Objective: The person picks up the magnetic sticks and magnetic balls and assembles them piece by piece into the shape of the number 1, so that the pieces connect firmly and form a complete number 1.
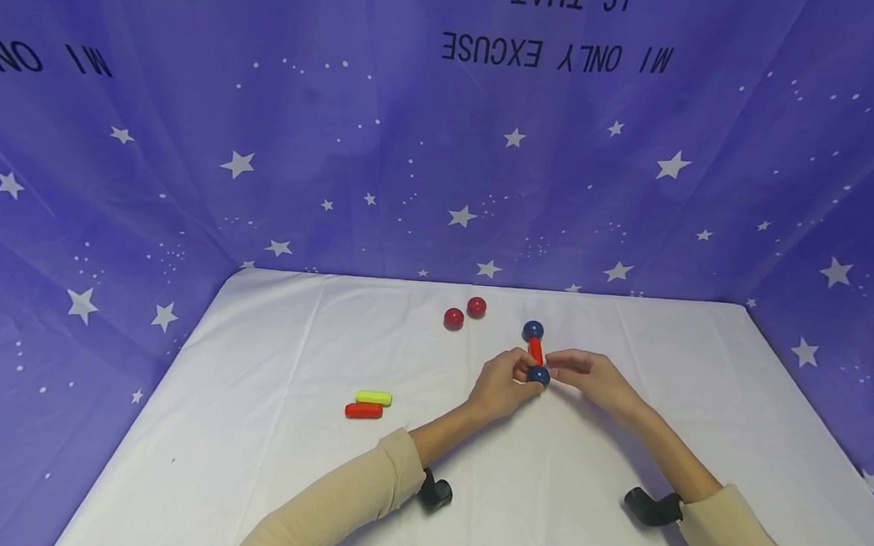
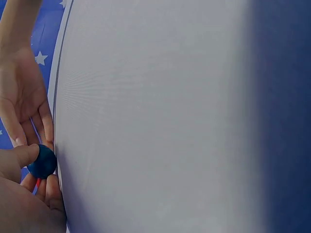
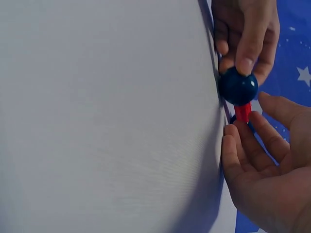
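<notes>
A red rod (image 1: 536,350) joins two glossy blue balls, a far ball (image 1: 532,330) and a near ball (image 1: 539,375). My left hand (image 1: 501,385) pinches the near ball, thumb on its near side and fingers curled beside the rod. In the right wrist view that blue ball (image 3: 238,87) shows under the left thumb, with the rod (image 3: 242,112) behind it. My right hand (image 1: 599,381) is at the right of the rod, fingers loosely extended with their tips close to it. Its palm is turned toward the piece in the left wrist view.
Two red balls (image 1: 453,318) lie toward the back of the white-covered table (image 1: 245,462). A yellow-green rod (image 1: 373,398) and another red rod (image 1: 364,411) lie side by side at left. A purple star-patterned curtain (image 1: 414,163) stands behind. Black wrist devices (image 1: 434,492) sit at both sleeves.
</notes>
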`<state>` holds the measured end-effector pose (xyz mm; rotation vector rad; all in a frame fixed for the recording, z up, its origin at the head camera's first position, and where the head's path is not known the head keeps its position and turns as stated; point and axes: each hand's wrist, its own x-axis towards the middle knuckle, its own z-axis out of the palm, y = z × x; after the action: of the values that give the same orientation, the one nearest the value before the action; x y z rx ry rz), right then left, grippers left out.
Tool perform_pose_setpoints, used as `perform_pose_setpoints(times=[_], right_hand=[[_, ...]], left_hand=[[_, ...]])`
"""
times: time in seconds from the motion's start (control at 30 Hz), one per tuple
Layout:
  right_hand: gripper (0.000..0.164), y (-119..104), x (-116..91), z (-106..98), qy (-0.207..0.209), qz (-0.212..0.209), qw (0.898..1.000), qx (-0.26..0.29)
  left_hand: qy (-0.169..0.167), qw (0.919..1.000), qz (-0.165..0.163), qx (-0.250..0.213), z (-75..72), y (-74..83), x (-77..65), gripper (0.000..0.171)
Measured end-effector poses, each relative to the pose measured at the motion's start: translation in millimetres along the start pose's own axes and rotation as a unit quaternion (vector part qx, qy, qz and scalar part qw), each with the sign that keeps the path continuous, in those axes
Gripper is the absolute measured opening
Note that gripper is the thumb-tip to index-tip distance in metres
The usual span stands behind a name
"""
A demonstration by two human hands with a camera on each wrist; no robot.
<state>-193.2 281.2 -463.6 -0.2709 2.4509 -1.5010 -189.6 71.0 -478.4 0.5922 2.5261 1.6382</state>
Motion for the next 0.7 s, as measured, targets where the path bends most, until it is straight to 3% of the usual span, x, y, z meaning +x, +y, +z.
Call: perform_pose_setpoints(times=[0.2,0.7], right_hand=[[0.04,-2.3,-8.3,6.0,-0.012,-0.001,1.0,0.017],[0.037,4.5,-3.8,10.7,0.0,-0.003,1.0,0.024]], left_hand=[[0.003,1.0,0.004,0.001,0.5,0.7,-0.7,0.026],[0.011,0.9995,0.017,0.026,1.9,0.3,-0.6,0.027]])
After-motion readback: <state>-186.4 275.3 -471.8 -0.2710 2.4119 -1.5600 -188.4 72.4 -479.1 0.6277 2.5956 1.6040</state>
